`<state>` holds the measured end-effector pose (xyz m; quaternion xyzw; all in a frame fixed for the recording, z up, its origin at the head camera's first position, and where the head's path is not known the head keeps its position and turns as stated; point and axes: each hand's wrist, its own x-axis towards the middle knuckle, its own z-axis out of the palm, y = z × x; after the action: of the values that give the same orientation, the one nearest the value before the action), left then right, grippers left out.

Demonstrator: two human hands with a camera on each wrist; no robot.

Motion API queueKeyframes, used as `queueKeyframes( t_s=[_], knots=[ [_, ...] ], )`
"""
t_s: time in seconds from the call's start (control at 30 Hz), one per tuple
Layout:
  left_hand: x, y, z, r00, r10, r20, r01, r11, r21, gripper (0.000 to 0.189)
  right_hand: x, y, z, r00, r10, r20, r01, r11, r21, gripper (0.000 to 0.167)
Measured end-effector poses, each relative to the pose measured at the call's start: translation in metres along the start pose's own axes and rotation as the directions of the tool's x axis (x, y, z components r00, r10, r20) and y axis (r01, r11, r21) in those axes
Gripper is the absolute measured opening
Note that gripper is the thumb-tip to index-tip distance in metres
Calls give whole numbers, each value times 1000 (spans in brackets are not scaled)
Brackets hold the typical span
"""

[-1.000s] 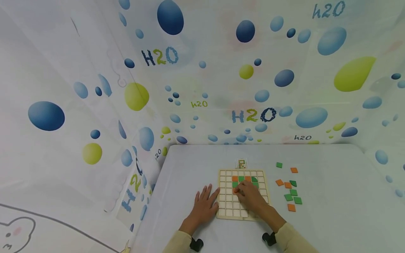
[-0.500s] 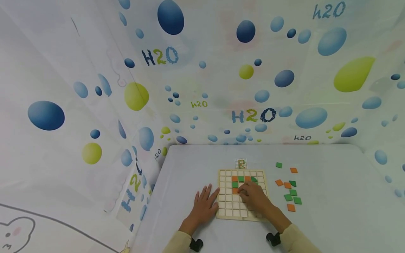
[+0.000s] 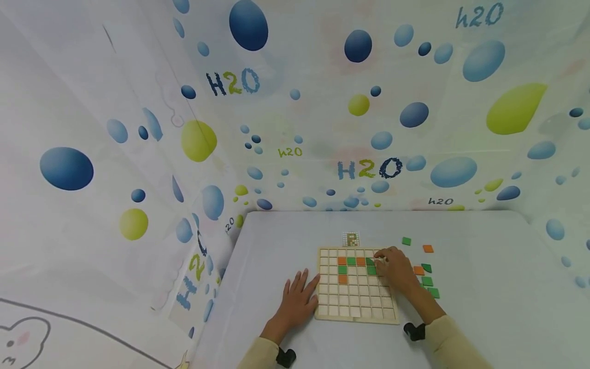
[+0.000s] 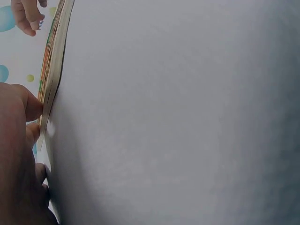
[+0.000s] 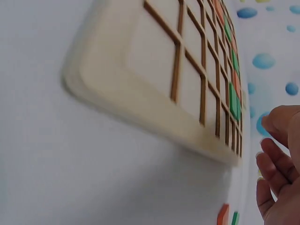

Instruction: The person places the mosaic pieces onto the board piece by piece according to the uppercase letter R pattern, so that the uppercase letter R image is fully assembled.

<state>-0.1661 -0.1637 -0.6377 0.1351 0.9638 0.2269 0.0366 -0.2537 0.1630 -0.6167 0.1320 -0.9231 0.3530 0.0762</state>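
Observation:
A wooden grid board [image 3: 359, 302] lies on the table with several orange and green tiles set in its upper cells. Its orange tile [image 3: 343, 279] sits below a green tile [image 3: 342, 269] on the left of the pattern. My left hand [image 3: 297, 301] rests flat on the table, fingers spread, its fingertips at the board's left edge; the left wrist view shows the fingers beside that edge. My right hand [image 3: 397, 269] is over the board's upper right edge. In the right wrist view its thumb and bent fingers stand apart with nothing seen between them.
A small pattern card [image 3: 351, 239] lies behind the board. Loose tiles lie to the right, among them a green tile [image 3: 406, 241] and an orange tile [image 3: 428, 248]; my right hand and forearm cover some. A printed curtain [image 3: 295, 113] stands behind the table.
My right hand has left the orange tile at the lower left of the pattern and moved right and up to the board's edge, uncovering the middle cells. My left hand stays put.

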Motion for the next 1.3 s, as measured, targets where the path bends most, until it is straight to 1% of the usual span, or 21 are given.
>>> queueKeyframes(
  t_s=[0.13, 0.2, 0.3, 0.37, 0.43, 0.53, 0.6, 0.7, 0.83, 0.93, 1.03, 1.1, 1.17, 1.3],
  knots=[
    [-1, 2, -3, 1000, 2, 1, -2, 1000, -20, 58, 6, 16, -10, 998, 37, -52, -37, 999, -7, 19],
    [-1, 3, -4, 1000, 1, 6, -1, 999, -33, 58, 10, 24, -14, 995, 66, -75, -67, 998, -6, 22],
    [-2, 4, -5, 1000, 4, 9, -4, 999, -43, 58, 16, 36, -19, 986, 126, -111, -130, 991, -35, 31],
    [-2, 5, -5, 1000, 5, 10, -4, 999, -44, 58, 20, 45, -23, 976, 175, -133, -184, 981, -62, 39],
    [-2, 5, -5, 1000, 2, 12, -1, 999, -36, 58, 25, 52, -27, 961, 237, -143, -248, 966, -70, 46],
    [-2, 4, -4, 1000, -2, 13, 2, 1000, -27, 58, 31, 60, -32, 940, 314, -136, -326, 942, -77, 53],
    [-1, 4, -4, 1000, 1, 10, -1, 1000, -27, 58, 35, 64, -33, 932, 343, -114, -353, 932, -83, 55],
    [-2, 5, -4, 1000, 4, 9, -3, 999, -36, 58, 38, 67, -33, 935, 344, -87, -352, 930, -103, 54],
    [-2, 6, -4, 1000, 0, 10, 0, 999, -34, 58, 37, 68, -31, 947, 309, -85, -317, 941, -115, 42],
    [-2, 6, -3, 1000, -5, 9, 5, 1000, -28, 57, 36, 69, -31, 965, 251, -80, -260, 957, -129, 36],
    [-2, 4, -4, 1000, -6, 12, 6, 1000, -26, 57, 35, 71, -32, 977, 208, -42, -211, 971, -108, 40],
    [-1, 4, -4, 1000, -7, 15, 8, 1000, -24, 57, 35, 72, -33, 979, 201, -10, -201, 976, -78, 41],
    [-1, 3, -6, 1000, -4, 16, 4, 1000, -29, 57, 35, 73, -34, 978, 210, 19, -209, 977, -49, 41],
    [-2, 4, -7, 1000, 0, 13, 1, 999, -37, 57, 35, 74, -33, 976, 217, 33, -216, 976, -40, 36]
  ],
)
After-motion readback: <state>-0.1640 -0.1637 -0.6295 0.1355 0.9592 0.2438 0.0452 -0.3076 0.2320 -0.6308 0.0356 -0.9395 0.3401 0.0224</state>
